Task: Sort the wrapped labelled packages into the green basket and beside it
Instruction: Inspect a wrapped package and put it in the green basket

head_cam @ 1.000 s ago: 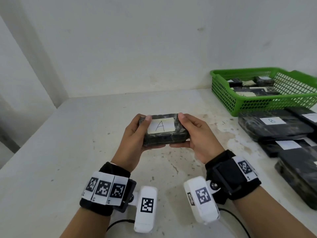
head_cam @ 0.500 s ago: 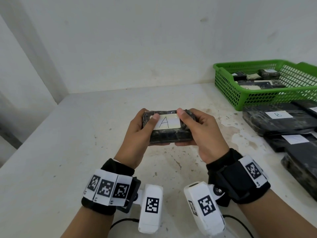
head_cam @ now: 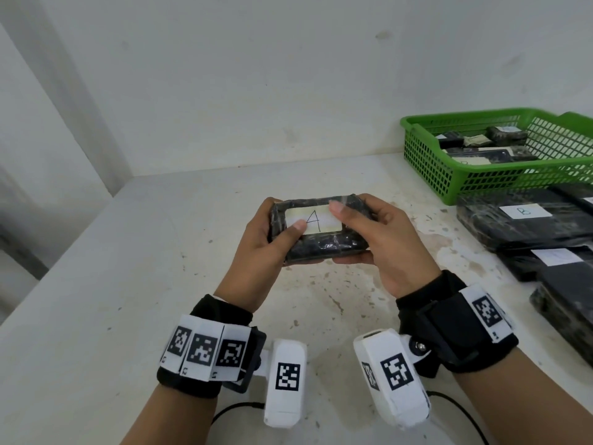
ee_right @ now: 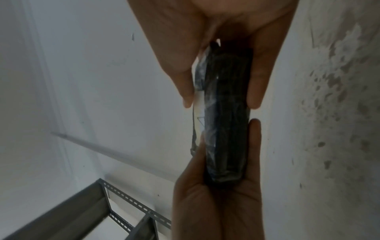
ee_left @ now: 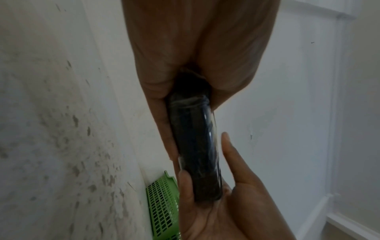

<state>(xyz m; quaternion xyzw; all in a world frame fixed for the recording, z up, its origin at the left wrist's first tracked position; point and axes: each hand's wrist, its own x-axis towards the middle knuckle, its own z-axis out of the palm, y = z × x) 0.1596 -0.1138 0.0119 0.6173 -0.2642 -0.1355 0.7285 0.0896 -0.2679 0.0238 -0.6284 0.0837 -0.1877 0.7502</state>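
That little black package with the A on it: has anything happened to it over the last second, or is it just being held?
Mostly just held. The package marked A stays gripped at both ends by the left hand and right hand, above the table. Both thumbs have slid inward over its white label, now nearly flanking the letter. Nothing was let go. The green basket and the larger package marked B beside it have not moved.
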